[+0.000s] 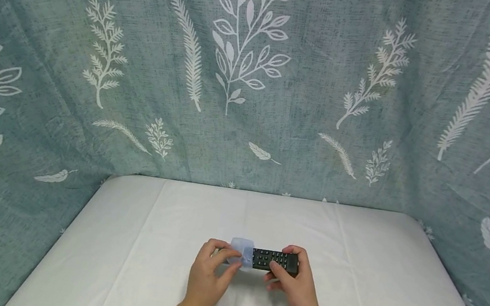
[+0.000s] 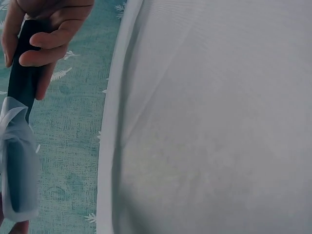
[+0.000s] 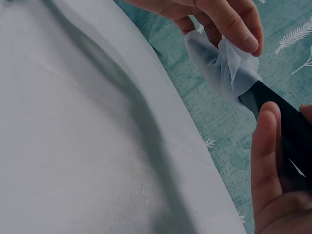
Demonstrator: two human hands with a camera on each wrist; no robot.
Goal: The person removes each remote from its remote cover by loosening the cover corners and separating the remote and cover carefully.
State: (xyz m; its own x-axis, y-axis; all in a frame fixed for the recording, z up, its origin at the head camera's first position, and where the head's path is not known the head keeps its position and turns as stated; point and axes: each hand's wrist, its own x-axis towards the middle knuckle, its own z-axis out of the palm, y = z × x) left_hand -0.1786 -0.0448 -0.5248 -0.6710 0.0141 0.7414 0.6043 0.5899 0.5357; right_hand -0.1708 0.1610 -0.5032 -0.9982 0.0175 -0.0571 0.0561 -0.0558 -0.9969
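Note:
A black remote control (image 1: 263,259) with rows of buttons is held level above the white table, its button side up in the head view. Over its left part lies a translucent whitish plastic sleeve (image 1: 242,246), crumpled where the fingers grip it in the right wrist view (image 3: 219,63). My left hand (image 1: 209,276) pinches the sleeve between thumb and fingers. Around the remote's bare right end, my right hand (image 1: 296,284) grips with the thumb on the button face. At the left wrist view's lower edge, only fingertips (image 2: 19,226) of the left hand show.
A white cloth covers the table (image 1: 153,245), with faint crease lines. Behind and on both sides hangs a green-blue curtain (image 1: 149,89) printed with white leaves. The table's far edge runs just below the curtain.

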